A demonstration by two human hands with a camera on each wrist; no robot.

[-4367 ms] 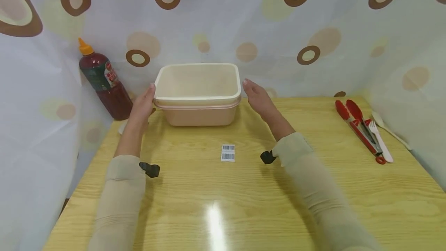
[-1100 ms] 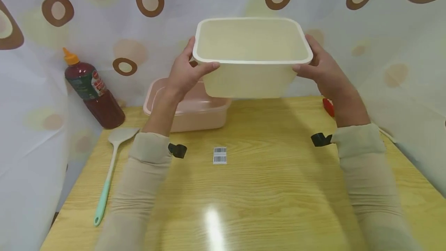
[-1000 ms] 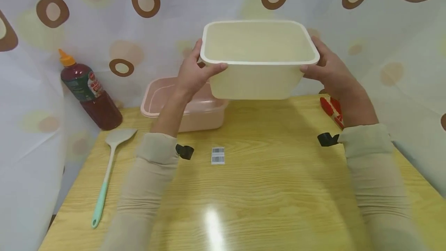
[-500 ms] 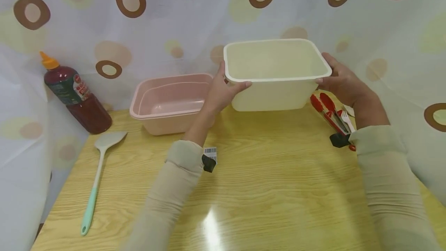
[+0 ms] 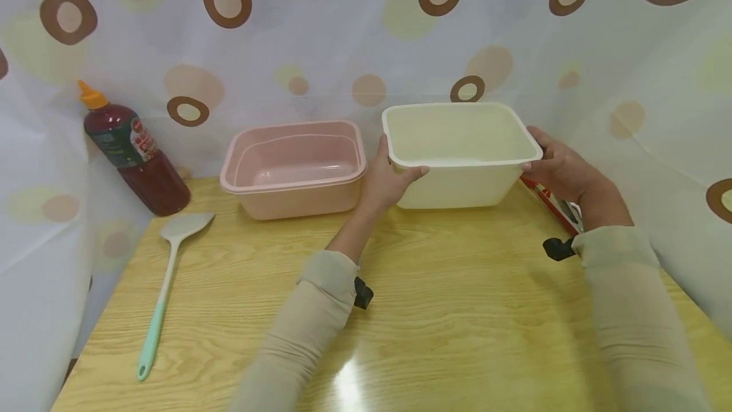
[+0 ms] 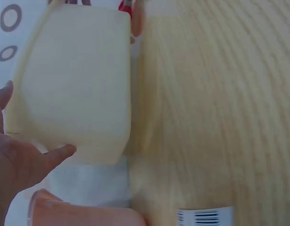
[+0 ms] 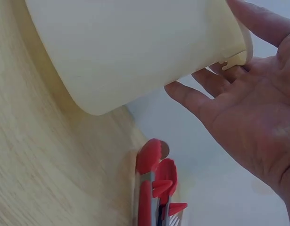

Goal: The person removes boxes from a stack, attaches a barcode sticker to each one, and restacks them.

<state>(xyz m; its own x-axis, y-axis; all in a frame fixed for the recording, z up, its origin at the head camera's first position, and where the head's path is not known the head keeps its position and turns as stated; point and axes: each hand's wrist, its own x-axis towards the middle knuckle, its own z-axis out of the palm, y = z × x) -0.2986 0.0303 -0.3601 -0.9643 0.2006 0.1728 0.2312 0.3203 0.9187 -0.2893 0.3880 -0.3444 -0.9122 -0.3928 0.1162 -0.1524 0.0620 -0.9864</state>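
A cream rectangular basin (image 5: 457, 186) is upright at the back of the table, its base right at the tabletop. My left hand (image 5: 382, 182) holds its left end, thumb along the front wall under the rim. At the opposite end, my right hand (image 5: 563, 167) grips under the rim, with its thumb at the front corner. The right wrist view shows the fingers (image 7: 187, 96) against the end wall, beneath the rim. To the left stands a pink basin (image 5: 297, 201), close beside my left hand.
Red-tipped tongs (image 5: 551, 205) lie behind my right hand, partly hidden. A spatula with a mint handle (image 5: 153, 336) lies at the left, below a red sauce bottle (image 5: 140, 161) leaning on the patterned sheet. A barcode label (image 6: 206, 216) is on the table.
Both hands took the cream basin out of the pink one, raised it, carried it right and lowered it to the tabletop. The pink basin stays at the back left.
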